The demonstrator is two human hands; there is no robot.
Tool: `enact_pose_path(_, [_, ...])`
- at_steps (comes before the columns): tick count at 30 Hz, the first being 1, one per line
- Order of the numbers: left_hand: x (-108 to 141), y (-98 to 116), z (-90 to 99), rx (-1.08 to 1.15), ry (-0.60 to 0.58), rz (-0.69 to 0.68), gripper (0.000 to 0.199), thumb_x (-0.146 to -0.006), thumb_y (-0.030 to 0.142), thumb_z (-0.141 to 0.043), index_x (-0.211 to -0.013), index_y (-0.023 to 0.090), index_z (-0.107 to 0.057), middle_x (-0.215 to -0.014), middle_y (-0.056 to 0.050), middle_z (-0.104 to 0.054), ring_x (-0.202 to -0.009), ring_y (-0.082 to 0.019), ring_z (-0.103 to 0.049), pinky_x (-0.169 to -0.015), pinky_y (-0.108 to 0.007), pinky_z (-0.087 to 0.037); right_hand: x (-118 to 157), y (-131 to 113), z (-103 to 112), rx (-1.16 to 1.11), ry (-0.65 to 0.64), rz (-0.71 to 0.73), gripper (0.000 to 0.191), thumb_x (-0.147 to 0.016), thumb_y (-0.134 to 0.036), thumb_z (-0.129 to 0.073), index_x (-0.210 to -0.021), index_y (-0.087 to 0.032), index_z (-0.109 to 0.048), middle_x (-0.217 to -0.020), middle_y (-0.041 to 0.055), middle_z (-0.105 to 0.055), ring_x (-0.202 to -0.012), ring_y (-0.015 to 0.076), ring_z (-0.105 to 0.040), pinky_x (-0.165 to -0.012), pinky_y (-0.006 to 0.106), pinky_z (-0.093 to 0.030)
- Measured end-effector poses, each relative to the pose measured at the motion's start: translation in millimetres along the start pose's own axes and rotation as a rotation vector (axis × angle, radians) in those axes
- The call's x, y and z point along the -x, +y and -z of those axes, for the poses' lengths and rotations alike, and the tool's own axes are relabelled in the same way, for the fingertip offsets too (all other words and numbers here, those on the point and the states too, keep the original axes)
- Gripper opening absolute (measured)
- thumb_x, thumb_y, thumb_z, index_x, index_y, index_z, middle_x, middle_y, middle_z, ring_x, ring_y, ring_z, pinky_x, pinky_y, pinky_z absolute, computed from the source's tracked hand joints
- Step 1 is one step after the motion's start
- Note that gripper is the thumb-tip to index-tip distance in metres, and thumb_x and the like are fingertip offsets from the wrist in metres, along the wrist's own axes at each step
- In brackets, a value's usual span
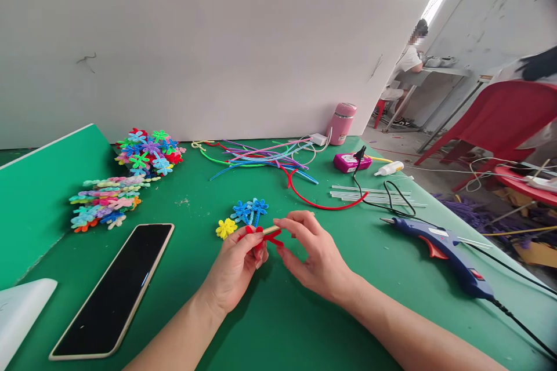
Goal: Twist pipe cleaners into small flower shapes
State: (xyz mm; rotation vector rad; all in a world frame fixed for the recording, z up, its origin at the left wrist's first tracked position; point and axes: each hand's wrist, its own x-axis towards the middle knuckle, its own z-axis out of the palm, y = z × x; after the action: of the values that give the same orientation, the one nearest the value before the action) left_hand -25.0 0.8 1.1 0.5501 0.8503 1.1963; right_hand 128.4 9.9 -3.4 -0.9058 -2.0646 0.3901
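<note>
My left hand (237,269) is closed, pinching a bent red pipe cleaner (274,239) above the green table. A thin pale stick (270,230) runs from the left fingertips across to my right hand (319,258). The curled right fingers rest on that stick, while the right thumb is close to the loose red end. Parts of the stick and pipe cleaner are hidden by my fingers. Just beyond my hands lie a yellow pipe-cleaner flower (227,228) and several blue pipe-cleaner flowers (250,211).
Loose pipe cleaners (261,155) lie at the back. Finished flowers (148,152) are heaped at left, near a phone (114,290). A blue glue gun (439,252), glue sticks (369,194) and a pink bottle (342,123) are at right. A person (407,64) sits in the background.
</note>
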Motion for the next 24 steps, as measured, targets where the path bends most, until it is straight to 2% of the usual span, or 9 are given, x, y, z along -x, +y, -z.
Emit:
enact_pose_path(5, [0.6, -2.2, -0.7, 0.023, -0.037, 0.070, 0.016, -0.066, 0.014, -0.063, -0.053, 0.015, -0.053, -0.045, 0.005, -0.046, -0.045, -0.005, -0.038, -0.050, -0.020, -0.034, -1.9, 0.9, 2.5, 0.223, 0.003, 0.160, 0.014, -0.082, -0.024, -0.050, -0.087, -0.018, -0.061, -0.077, 0.0058, -0.052, -0.067, 0.0148, -0.047, -0.060, 0.027, -0.041])
enact_pose_path(9, [1.2, -3.2, 0.3, 0.019, -0.051, 0.084, 0.014, -0.066, 0.014, -0.063, -0.055, 0.015, -0.056, -0.046, 0.005, -0.047, -0.046, -0.006, -0.040, -0.050, -0.020, -0.034, -3.0, 0.4, 4.0, 0.240, -0.015, 0.188, 0.016, -0.082, -0.025, -0.049, -0.075, -0.017, -0.060, -0.071, 0.0051, -0.053, -0.063, 0.0142, -0.043, -0.059, 0.027, -0.038])
enact_pose_path(13, [2.1, -3.6, 2.6, 0.012, -0.049, 0.091, 0.010, -0.065, 0.014, -0.065, -0.058, 0.016, -0.058, -0.049, 0.005, -0.049, -0.048, -0.006, -0.043, -0.052, -0.021, -0.035, -2.3, -2.1, 4.3, 0.176, -0.057, 0.132, 0.020, -0.082, -0.025, -0.046, -0.067, -0.017, -0.056, -0.066, 0.0039, -0.050, -0.060, 0.0138, -0.040, -0.058, 0.027, -0.036])
enact_pose_path(16, [2.3, -4.1, 4.0, -0.012, -0.060, 0.072, 0.008, -0.065, 0.015, -0.066, -0.062, 0.017, -0.059, -0.054, 0.005, -0.050, -0.052, -0.007, -0.044, -0.054, -0.021, -0.035, -2.2, -4.8, 4.5, 0.017, -0.108, -0.005, 0.023, -0.083, -0.024, -0.043, -0.062, -0.017, -0.051, -0.064, 0.0018, -0.045, -0.059, 0.0125, -0.039, -0.055, 0.025, -0.034])
enact_pose_path(20, [3.1, -4.6, 3.9, -0.121, -0.107, 0.019, 0.013, -0.069, 0.019, -0.064, -0.060, 0.017, -0.055, -0.055, 0.005, -0.047, -0.056, -0.007, -0.043, -0.055, -0.020, -0.033, -4.0, -7.1, 2.8, -0.292, -0.169, -0.286, 0.028, -0.082, -0.027, -0.042, -0.056, -0.017, -0.043, -0.059, -0.0012, -0.039, -0.057, 0.0109, -0.037, -0.053, 0.024, -0.030])
enact_pose_path(24, [5.3, -3.4, 2.1, -0.289, -0.132, -0.032, 0.018, -0.074, 0.025, -0.059, -0.061, 0.017, -0.051, -0.058, 0.004, -0.046, -0.059, -0.008, -0.041, -0.056, -0.021, -0.032, -5.4, -6.4, -1.2, -0.628, -0.185, -0.567, 0.028, -0.077, -0.033, -0.045, -0.054, -0.017, -0.042, -0.052, -0.0040, -0.034, -0.050, 0.0088, -0.029, -0.049, 0.024, -0.024])
